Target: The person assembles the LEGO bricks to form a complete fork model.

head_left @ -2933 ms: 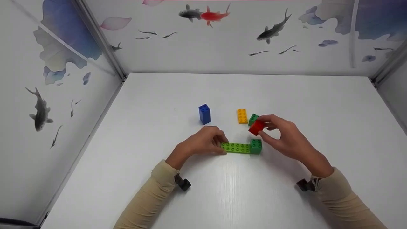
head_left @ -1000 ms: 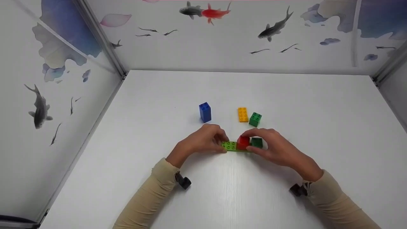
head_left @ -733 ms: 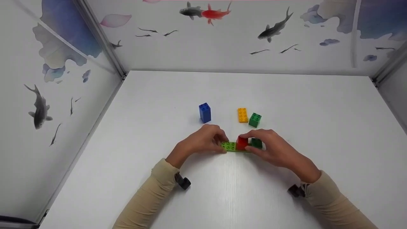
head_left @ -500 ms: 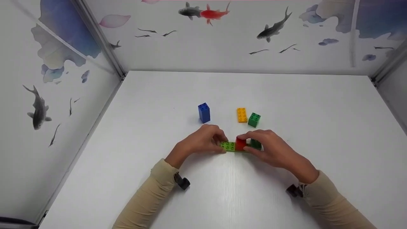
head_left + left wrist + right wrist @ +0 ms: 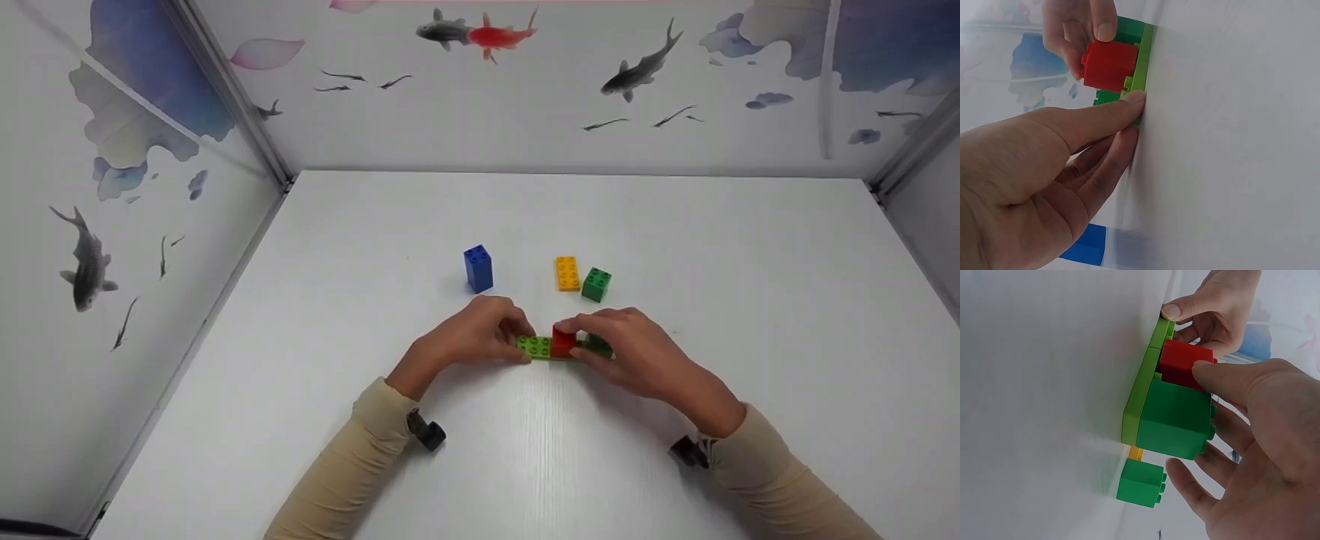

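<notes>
A light green studded plate lies flat on the white table, and a seam crosses its side in the right wrist view. My left hand pinches its left end between thumb and fingers. On the plate's middle sits a red brick, gripped by my right hand with the thumb on its near side. To the right of the red brick, a dark green brick stands on the plate's right end; in the head view the right hand hides most of it. A narrow gap shows between these two bricks.
Beyond the hands stand a tall blue brick at left, a flat yellow plate and a loose green brick beside it. White walls with painted fish enclose the table at the back and sides.
The right hand has carried the red brick from above the table, down and left onto the plate, then shifted slightly left with it. The left hand keeps its hold on the plate.
</notes>
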A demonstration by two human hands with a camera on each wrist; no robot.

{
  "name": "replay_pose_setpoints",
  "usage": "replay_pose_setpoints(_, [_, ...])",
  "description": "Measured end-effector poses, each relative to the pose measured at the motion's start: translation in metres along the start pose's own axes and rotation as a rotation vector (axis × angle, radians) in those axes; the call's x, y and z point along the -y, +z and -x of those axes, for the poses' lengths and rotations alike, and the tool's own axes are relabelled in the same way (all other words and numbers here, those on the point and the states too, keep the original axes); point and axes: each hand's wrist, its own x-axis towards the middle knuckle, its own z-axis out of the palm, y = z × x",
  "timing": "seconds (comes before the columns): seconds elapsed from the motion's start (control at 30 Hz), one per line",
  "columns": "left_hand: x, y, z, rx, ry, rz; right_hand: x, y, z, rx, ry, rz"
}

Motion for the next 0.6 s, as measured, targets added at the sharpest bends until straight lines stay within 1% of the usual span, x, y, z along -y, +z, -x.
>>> replay_pose_setpoints(0.13, [0.0001, 0.0002, 0.0002, 0.002, 0.002, 0.0, 0.0038, -0.0001, 0.0002, 0.006, 0.01, 0.041])
replay_pose_setpoints(0.4, [0.0005, 0.001, 0.0003, 0.0, -0.011, 0.013, 0.0088, -0.0002, 0.0002, 0.007, 0.005, 0.107])
replay_pose_setpoints(0.5, [0.0006, 0.0006, -0.0004, -0.003, -0.004, 0.014, 0.0079, -0.0004, 0.0005, 0.003, 0.008, 0.101])
replay_pose_setpoints(0.6, [0.0016, 0.0014, -0.0008, -0.009, 0.01, 0.01, 0.0052, -0.0009, 0.001, -0.003, 0.001, 0.071])
